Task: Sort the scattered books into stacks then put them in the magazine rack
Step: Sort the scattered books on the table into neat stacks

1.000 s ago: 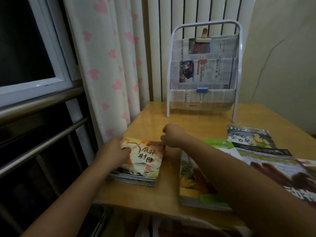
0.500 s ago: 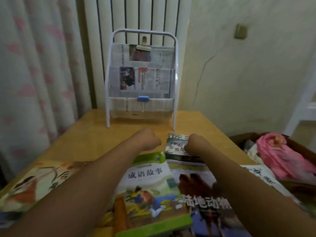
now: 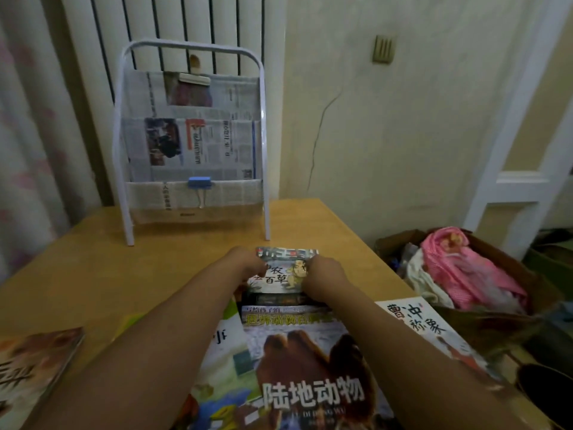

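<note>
A small picture book (image 3: 282, 271) lies on the wooden table (image 3: 108, 274) in front of the white magazine rack (image 3: 192, 141), which is lined with newspaper. My left hand (image 3: 248, 265) grips the book's left edge and my right hand (image 3: 325, 276) grips its right edge, fingers curled. Nearer to me lie a large camel-cover book (image 3: 310, 367), a green-edged book (image 3: 223, 361) partly beneath it, and a white book (image 3: 415, 318) at the right. A stack with an orange cover (image 3: 28, 373) sits at the lower left.
A cardboard box (image 3: 527, 311) of pink and white cloth stands on the floor right of the table. A curtain (image 3: 28, 135) hangs at the left, a radiator (image 3: 173, 23) behind the rack. Bare tabletop lies left of my arms.
The view swung right from the left stack. Both hands left that stack, reached forward and closed on the small book's two side edges.
</note>
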